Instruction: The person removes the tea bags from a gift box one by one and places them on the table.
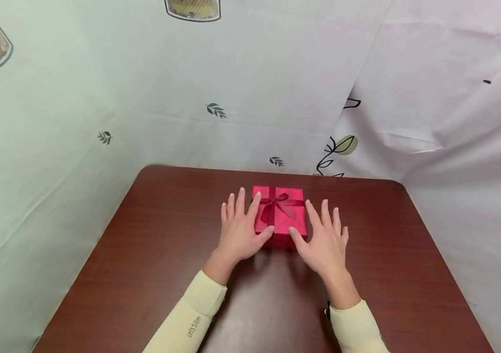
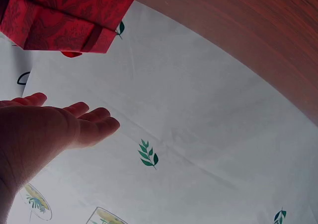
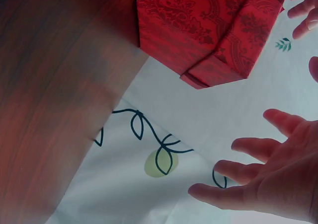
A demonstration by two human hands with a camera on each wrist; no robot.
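Note:
A red gift box (image 1: 294, 223) with a dark red ribbon and bow (image 1: 277, 202) sits toward the far side of the table, its lid on. Its patterned sides show in the left wrist view (image 2: 64, 25) and the right wrist view (image 3: 198, 30). My left hand (image 1: 239, 233) is at the box's left edge, fingers spread and straight, thumb over the near left corner. On the other side my right hand (image 1: 325, 245) is spread too, its index fingertip by the right edge and thumb at the near right corner. Neither hand's fingers curl round the box.
The brown wooden table (image 1: 144, 264) has rounded far corners. Behind it and on both sides hang white cloth sheets (image 1: 250, 73) printed with leaves and other drawings. Pale sleeves (image 1: 193, 309) cover both forearms.

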